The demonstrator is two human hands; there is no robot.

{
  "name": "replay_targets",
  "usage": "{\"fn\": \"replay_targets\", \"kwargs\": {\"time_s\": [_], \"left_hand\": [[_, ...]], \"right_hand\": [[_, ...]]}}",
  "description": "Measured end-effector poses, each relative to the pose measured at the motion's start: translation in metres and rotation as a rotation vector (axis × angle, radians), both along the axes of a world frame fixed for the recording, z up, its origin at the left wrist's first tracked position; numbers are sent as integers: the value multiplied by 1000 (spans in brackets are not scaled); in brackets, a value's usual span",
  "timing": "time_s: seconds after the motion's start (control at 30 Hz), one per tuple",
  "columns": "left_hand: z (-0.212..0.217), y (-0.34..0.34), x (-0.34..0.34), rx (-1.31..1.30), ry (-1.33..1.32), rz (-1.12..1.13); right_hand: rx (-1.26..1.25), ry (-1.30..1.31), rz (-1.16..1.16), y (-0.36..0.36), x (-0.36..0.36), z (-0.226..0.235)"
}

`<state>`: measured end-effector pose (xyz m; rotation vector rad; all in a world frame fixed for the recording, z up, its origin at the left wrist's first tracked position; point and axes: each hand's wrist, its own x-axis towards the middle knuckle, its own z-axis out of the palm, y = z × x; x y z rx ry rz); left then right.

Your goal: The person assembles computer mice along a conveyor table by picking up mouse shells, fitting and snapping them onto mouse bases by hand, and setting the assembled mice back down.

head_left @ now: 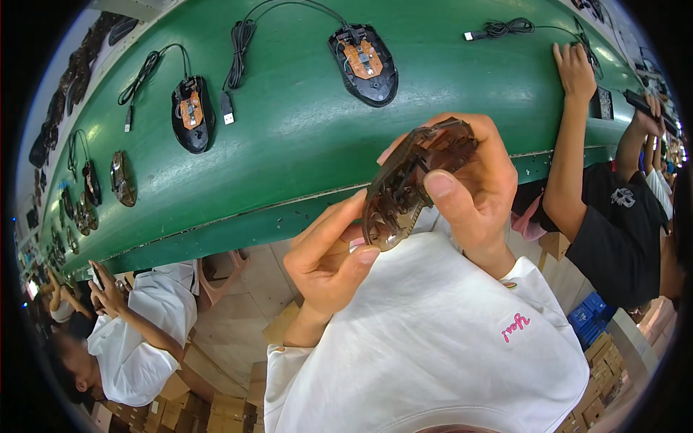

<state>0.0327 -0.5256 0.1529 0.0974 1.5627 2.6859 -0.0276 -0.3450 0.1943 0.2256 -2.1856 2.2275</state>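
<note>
Between my two hands, just in front of my chest, is a dark, see-through computer mouse shell (395, 196) with its ribbed inside turned up toward me. My left hand (328, 256) pinches its lower left end between thumb and fingers. Around its upper right end curl the fingers of my right hand (476, 191), the thumb pressed on the inner side. Beyond my hands, on the green belt, lies an opened black mouse (363, 65) with an orange circuit board and a cable. Another opened mouse (193, 114) lies to its left.
The green conveyor belt (281, 155) runs across in front of me. Coiled cables (241, 54) and more shells (123, 178) lie along it. A co-worker's arm (569, 137) reaches onto the belt at right; another person (141, 317) sits at left. Cardboard boxes (229, 413) stand below.
</note>
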Motion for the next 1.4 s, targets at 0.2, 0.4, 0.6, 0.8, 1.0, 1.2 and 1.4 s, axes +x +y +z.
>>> {"fn": "replay_targets", "kwargs": {"time_s": [0.2,0.4,0.6,0.8,1.0,1.2,1.4], "left_hand": [[1,-1,2,-25,12,-12],[1,-3,0,-83,77,0],[1,1,-14,-398,461,148],[-3,0,-11,-733,649,286],[-3,-1,-5,-719,633,258],[-7,-2,-3,-678,648,270],[-5,-4,-2,-670,647,267]], "right_hand": [[-48,-17,-11,0,3,-2],[-46,24,46,3,1,-3],[-264,185,95,-6,-5,-12],[-198,80,91,2,3,-8],[-262,171,172,5,2,-10],[-239,189,170,1,2,-10],[-253,205,189,1,3,-9]]}}
